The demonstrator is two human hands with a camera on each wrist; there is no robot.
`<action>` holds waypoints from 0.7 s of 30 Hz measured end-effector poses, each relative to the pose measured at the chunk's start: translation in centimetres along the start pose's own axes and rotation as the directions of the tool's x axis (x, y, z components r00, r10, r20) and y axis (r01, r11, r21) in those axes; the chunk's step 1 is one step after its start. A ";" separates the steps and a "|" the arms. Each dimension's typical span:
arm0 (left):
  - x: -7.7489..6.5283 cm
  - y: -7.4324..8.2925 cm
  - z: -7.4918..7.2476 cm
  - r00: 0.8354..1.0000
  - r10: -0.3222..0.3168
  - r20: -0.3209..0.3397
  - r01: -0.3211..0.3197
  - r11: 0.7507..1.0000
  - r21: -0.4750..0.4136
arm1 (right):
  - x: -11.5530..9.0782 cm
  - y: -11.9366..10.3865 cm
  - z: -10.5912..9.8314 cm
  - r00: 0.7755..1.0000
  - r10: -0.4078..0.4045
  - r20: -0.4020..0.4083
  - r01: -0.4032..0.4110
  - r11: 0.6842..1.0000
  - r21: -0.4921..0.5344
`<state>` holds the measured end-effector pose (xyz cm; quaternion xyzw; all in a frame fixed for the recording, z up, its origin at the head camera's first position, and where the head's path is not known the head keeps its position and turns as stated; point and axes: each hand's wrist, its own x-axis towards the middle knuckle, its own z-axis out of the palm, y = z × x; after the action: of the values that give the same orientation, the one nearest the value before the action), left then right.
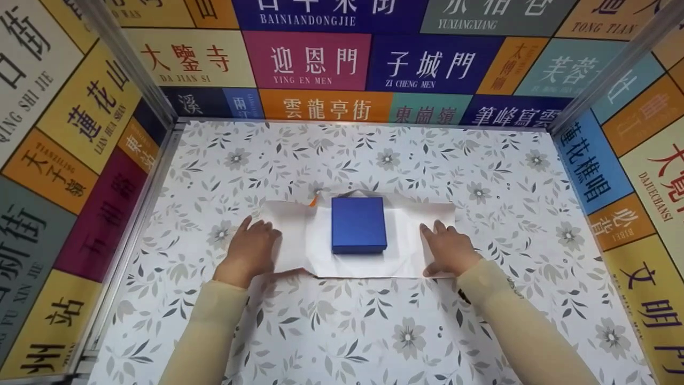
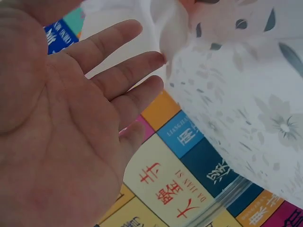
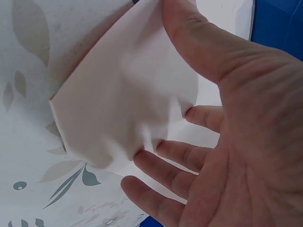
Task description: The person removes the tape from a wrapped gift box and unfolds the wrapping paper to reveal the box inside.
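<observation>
A blue square box (image 1: 358, 223) sits on a creased sheet of white paper (image 1: 291, 214) that is spread out on the table. My left hand (image 1: 252, 248) rests at the left end of the paper, its fingers extended and apart in the left wrist view. At the right end, my right hand (image 1: 449, 248) touches the paper with spread fingers. Close up in the right wrist view, its fingertips (image 3: 142, 156) press small dents into the white paper (image 3: 118, 94), and the thumb lies along it. Neither hand touches the box.
The paper lies on a table covering (image 1: 409, 337) printed with grey leaves and flowers. A small orange patch (image 1: 313, 201) shows at the paper's back edge. Panels with coloured sign patterns (image 1: 310, 61) rise behind the table and on both sides, with metal posts at the corners.
</observation>
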<state>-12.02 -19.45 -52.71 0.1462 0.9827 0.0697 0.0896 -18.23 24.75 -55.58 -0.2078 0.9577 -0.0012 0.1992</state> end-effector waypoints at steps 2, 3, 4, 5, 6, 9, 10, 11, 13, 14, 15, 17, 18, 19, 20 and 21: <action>0.1 0.2 0.8 1.000 0.014 -0.003 -0.014 1.000 0.017 | 0.0 0.0 0.0 1.000 -0.006 -0.008 0.006 1.000 -0.007; 0.1 0.2 1.2 1.000 0.021 -0.008 -0.021 1.000 0.019 | 0.0 0.1 0.1 1.000 -0.004 -0.007 0.004 1.000 -0.008; 0.2 0.2 1.6 1.000 0.022 -0.010 -0.022 1.000 0.017 | 0.1 0.1 0.1 1.000 -0.003 -0.005 0.003 1.000 -0.009; 0.2 0.2 1.9 1.000 0.019 -0.009 -0.019 1.000 0.010 | 0.1 0.1 0.1 1.000 -0.002 -0.002 0.002 1.000 -0.010; 0.3 0.2 2.3 1.000 0.017 -0.007 -0.017 1.000 0.003 | 0.1 0.1 0.2 1.000 -0.002 0.000 0.002 1.000 -0.009; 0.5 0.1 3.0 1.000 0.002 0.027 -0.002 1.000 -0.014 | 0.2 0.2 0.2 1.000 0.003 0.003 -0.003 1.000 -0.008; 0.6 0.1 3.2 0.999 -0.005 0.048 0.006 1.000 -0.016 | 0.2 0.2 0.2 1.000 0.002 0.001 -0.002 1.000 -0.009; 0.7 0.0 3.5 0.998 -0.006 0.063 0.007 1.000 -0.015 | 0.3 0.2 0.2 1.000 0.004 0.003 -0.004 1.000 -0.008; 0.9 -0.1 3.8 0.995 -0.020 0.102 0.023 1.000 -0.022 | 0.3 0.2 0.2 1.000 0.008 0.006 -0.008 1.000 -0.005; 0.9 -0.1 4.0 0.993 -0.026 0.114 0.028 0.999 -0.024 | 0.2 0.2 0.2 1.000 0.010 0.008 -0.009 1.000 -0.004; 1.0 -0.2 4.1 0.992 -0.028 0.122 0.032 0.999 -0.026 | 0.2 0.2 0.2 1.000 0.010 0.009 -0.010 1.000 -0.003; 1.1 -0.2 4.2 0.992 -0.032 0.124 0.037 0.999 -0.036 | 0.2 0.2 0.2 1.000 0.017 0.013 -0.017 1.000 0.003; 1.1 -0.3 4.2 0.992 -0.035 0.119 0.040 0.998 -0.044 | 0.1 0.2 0.1 1.000 0.017 0.012 -0.017 1.000 0.003; 1.1 -0.3 4.3 0.994 -0.029 0.105 0.034 0.998 -0.044 | 0.1 0.1 0.1 1.000 0.017 0.012 -0.017 1.000 0.002; 1.1 -0.4 4.3 0.995 -0.026 0.096 0.031 0.999 -0.045 | 0.0 0.1 0.1 1.000 0.018 0.012 -0.018 1.000 0.002; 1.2 -0.4 4.4 0.996 -0.024 0.085 0.028 0.999 -0.043 | 0.0 0.1 0.1 1.000 0.020 0.014 -0.020 1.000 0.003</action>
<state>-12.39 -19.01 -57.24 0.1343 0.9780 0.0841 0.1354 -18.21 24.83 -55.64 -0.1980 0.9582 0.0006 0.2063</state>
